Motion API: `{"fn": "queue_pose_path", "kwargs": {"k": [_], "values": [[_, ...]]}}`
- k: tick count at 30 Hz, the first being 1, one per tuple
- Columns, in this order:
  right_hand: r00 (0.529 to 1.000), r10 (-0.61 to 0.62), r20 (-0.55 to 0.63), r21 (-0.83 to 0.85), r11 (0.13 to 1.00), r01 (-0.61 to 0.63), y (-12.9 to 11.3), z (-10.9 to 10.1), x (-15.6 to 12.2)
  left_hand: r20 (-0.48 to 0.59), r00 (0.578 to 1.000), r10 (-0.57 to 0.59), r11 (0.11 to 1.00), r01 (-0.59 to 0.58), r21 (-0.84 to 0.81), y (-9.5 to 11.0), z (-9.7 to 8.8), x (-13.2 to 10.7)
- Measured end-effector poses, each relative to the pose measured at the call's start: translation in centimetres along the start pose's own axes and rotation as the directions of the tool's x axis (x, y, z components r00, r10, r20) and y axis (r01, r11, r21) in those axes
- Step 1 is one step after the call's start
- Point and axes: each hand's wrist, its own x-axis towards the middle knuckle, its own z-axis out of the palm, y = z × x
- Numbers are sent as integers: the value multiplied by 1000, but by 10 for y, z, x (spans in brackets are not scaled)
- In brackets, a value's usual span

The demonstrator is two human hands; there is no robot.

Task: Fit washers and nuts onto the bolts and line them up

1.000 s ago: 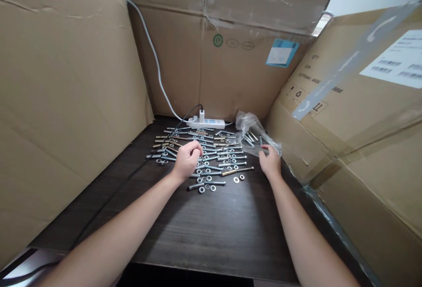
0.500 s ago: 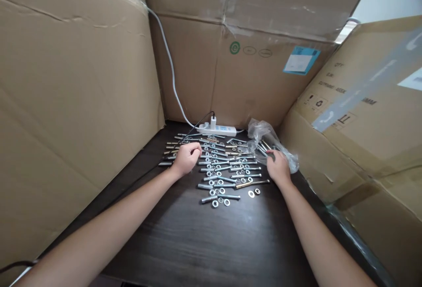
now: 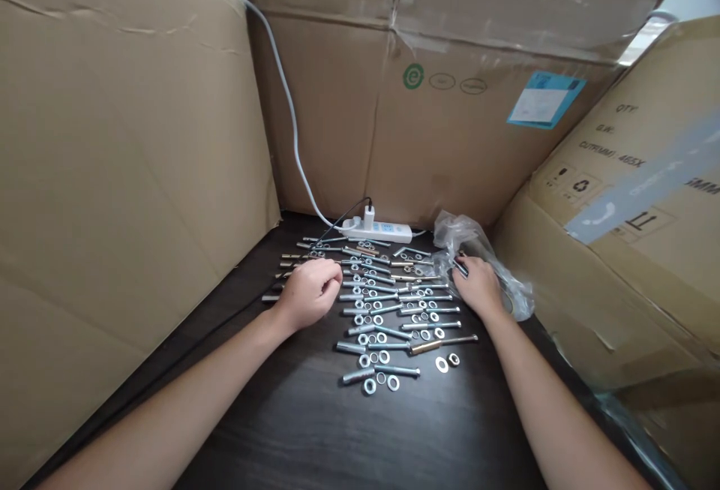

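Observation:
My left hand is curled into a loose fist at the left side of the laid-out hardware; whatever its fingers hold, if anything, is hidden. At the right, my right hand is closed around an expansion bolt, whose silver end shows at the fingers. This hand rests against a crumpled clear plastic bag. Between my hands lie rows of silver and brass-coloured sleeves, bolts, nuts and washers. A flat washer and a nut lie apart at the near right.
Behind the rows sits a white power strip with a plug and cables. A black cable runs along the left side of the dark table. Large cardboard boxes wall in the left, back and right.
My view has shifted, bringing the hardware lower in the picture. The rods seen in the bag's mouth are now mostly hidden, and an expansion bolt's end shows at my right fingers. My left hand stays curled.

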Motion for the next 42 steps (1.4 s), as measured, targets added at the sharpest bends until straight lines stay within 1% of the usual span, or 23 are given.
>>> {"fn": "queue_pose_path", "kwargs": {"k": [2,5,9,16,20,23,30,37,39,42], "values": [[1000,9,12,-73,997,-8,-2,-1,-1,22,997,72,995,-73,67,2,0,-1],[999,42,29,-122,992,-38,-6,-3,-1,27,992,124,986,-126,110,5,-4,-1],[995,90,45,-146,986,-82,-11,-8,-1,11,990,141,985,-141,103,6,-6,-1],[994,112,17,-129,986,-109,-15,-12,-4,20,990,142,986,-143,81,5,-7,-3],[995,100,25,-129,987,-96,-14,-13,-5,46,979,197,971,-202,129,13,-11,-3],[996,72,49,-150,987,-64,-12,-12,-5,65,971,231,962,-238,134,20,-13,-2],[997,54,57,-164,985,-44,-6,-8,-5,101,965,240,960,-252,120,23,-11,-2],[995,93,-22,-160,982,-95,-3,-9,-4,134,956,260,952,-277,133,27,-5,-2],[992,97,-80,-133,985,-107,-3,-10,-4,148,954,261,950,-281,138,30,-3,-2],[979,91,-181,-44,994,-101,-2,-11,-2,164,947,277,945,-299,134,33,0,-4]]}}
